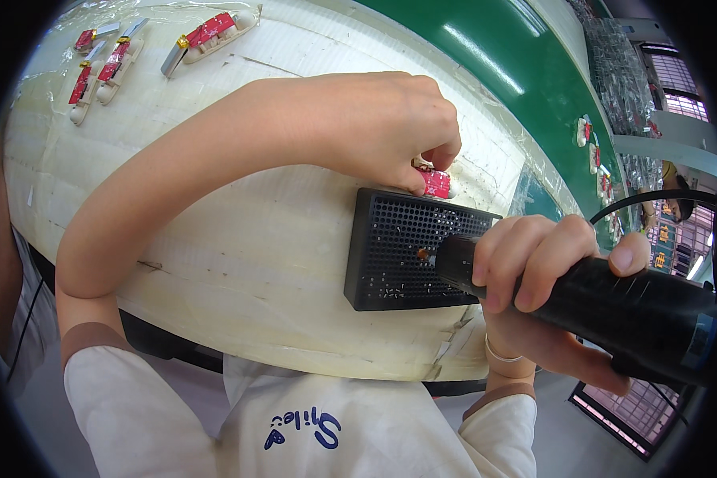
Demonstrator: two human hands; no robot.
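Observation:
My left hand [410,119] reaches across the table with its thumb and fingers pinched on a small red circuit board assembly [436,184]. That assembly is just past the far edge of a black box [358,267] with a perforated top. Several tiny screws [390,293] lie scattered over the holes. My right hand [538,267] is wrapped round a thick black electric screwdriver [637,307]. Its nose points left over the perforated top, near a small orange-brown spot; I cannot tell whether the tip touches. The left fingers hide part of the red assembly.
Several similar red assemblies [211,30] lie at the far left of the pale, taped table [239,271]. More assemblies [594,158] rest along the green belt [478,60]. A black cable [653,195] arches behind the screwdriver. Another person's arm [4,263] shows at the left edge.

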